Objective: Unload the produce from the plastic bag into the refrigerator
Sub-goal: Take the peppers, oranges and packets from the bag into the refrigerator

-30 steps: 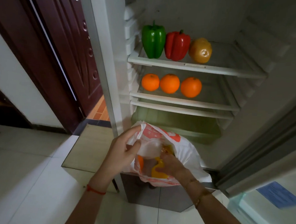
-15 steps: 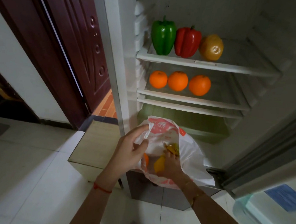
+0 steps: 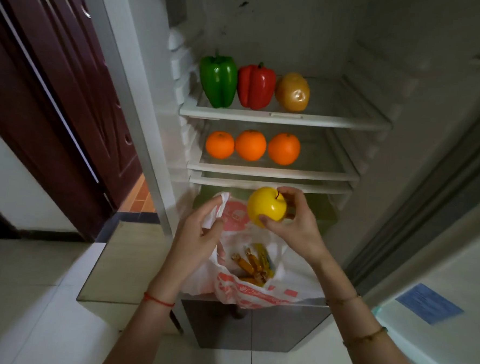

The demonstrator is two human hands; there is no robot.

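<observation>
The right hand point(image 3: 292, 224) grasps a yellow apple point(image 3: 266, 206) between thumb and curled fingers, stem up, just above the mouth of the plastic bag point(image 3: 254, 294); the left hand point(image 3: 199, 235) pinches the bag's near-left rim and holds the mouth open. The apple lies directly in front of the open refrigerator point(image 3: 408, 79), just below the front edge of the lowest shelf point(image 3: 269, 184) and above the green drawer point(image 3: 327, 212) behind the bag, so the placing move is judged to run away from the person, up and far, with the right hand the nearer of the two. Being round, the apple has no long axis to align. Inside the bag remain several amber wrapped items point(image 3: 252, 264), their kind unclear. The top shelf point(image 3: 335, 121) holds a green pepper point(image 3: 218, 80), a red pepper point(image 3: 256, 85) and a brownish round fruit point(image 3: 292, 92) at its left; the middle shelf point(image 3: 318, 174) holds three oranges point(image 3: 251, 145) in a row, with bare space to the right of both rows.
</observation>
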